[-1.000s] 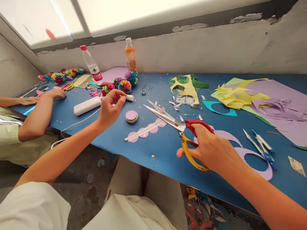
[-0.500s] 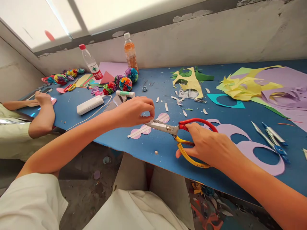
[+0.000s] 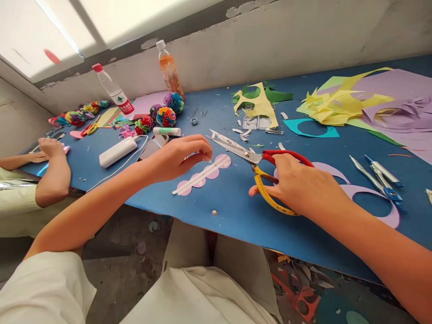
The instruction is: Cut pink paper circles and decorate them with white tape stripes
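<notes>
In my right hand (image 3: 299,182) is a pair of scissors (image 3: 248,154) with one red and one yellow handle. Their blades point left and away, raised above the table, with white flecks along the upper one. My left hand (image 3: 184,155) hovers just left of the blades, thumb and fingertips pinched together. A tiny white bit seems to show at the fingertips, too small to name. Below that hand lies a row of lilac paper circles (image 3: 212,172) joined by a long white strip (image 3: 189,183). Lilac ring-shaped offcuts (image 3: 391,219) lie partly under my right forearm.
Blue compasses (image 3: 391,193) lie at right, near yellow paper scraps (image 3: 330,108) and a teal offcut (image 3: 307,129). Further left are a white power bank (image 3: 117,152), a phone, a glue stick (image 3: 167,131), paper pompoms (image 3: 166,117) and two bottles (image 3: 170,74). Another person's hands (image 3: 50,148) rest at far left.
The scissors have come away from my left hand's fingertips, and their blades now point further up and away. My left hand has drawn slightly left. More of the circle row shows.
</notes>
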The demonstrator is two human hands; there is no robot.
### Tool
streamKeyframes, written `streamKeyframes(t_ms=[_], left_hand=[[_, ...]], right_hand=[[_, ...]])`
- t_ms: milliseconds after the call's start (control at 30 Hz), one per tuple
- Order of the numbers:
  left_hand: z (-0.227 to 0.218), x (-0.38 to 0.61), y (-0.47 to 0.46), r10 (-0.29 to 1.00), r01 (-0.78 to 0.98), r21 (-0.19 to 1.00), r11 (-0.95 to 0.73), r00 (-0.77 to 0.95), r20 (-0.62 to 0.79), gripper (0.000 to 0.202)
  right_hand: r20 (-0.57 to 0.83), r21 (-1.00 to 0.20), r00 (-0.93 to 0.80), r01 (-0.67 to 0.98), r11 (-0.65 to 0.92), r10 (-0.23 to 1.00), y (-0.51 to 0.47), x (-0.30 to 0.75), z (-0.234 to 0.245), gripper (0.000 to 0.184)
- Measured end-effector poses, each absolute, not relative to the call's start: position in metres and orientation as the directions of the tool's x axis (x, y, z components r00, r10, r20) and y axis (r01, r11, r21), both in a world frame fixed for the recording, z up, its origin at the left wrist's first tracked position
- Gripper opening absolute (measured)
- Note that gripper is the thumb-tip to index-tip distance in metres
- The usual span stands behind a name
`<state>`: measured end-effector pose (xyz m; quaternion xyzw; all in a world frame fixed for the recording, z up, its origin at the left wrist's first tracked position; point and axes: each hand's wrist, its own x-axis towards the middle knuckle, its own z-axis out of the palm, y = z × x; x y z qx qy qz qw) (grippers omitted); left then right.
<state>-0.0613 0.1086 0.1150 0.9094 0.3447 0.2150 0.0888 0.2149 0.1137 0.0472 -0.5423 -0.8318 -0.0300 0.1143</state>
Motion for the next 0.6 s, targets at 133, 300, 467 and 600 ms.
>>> streamKeyframes(t_ms=[133, 300, 467, 600], left_hand=[[0.095, -0.058, 0.131, 0.704, 0.668, 0.394, -0.632, 0.707, -0.071, 0.024], [0.076, -0.052, 0.144, 0.680, 0.704, 0.398, -0.588, 0.697, -0.228, 0.023], [0.076, -0.047, 0.145, 0.681, 0.732, 0.345, -0.588, 0.677, -0.278, 0.024], [0.074, -0.045, 0.145, 0.676, 0.735, 0.249, -0.630, 0.678, -0.288, 0.027]], right_hand=[[0.220, -0.204, -0.319, 0.909, 0.363, 0.922, 0.133, 0.223, 0.042, 0.063], [0.124, -0.265, -0.248, 0.925, 0.273, 0.961, 0.140, 0.227, 0.042, 0.061], [0.024, -0.225, -0.238, 0.945, 0.237, 0.971, 0.138, 0.224, 0.040, 0.065], [-0.060, -0.218, -0.193, 0.960, 0.176, 0.979, 0.137, 0.221, 0.043, 0.071]])
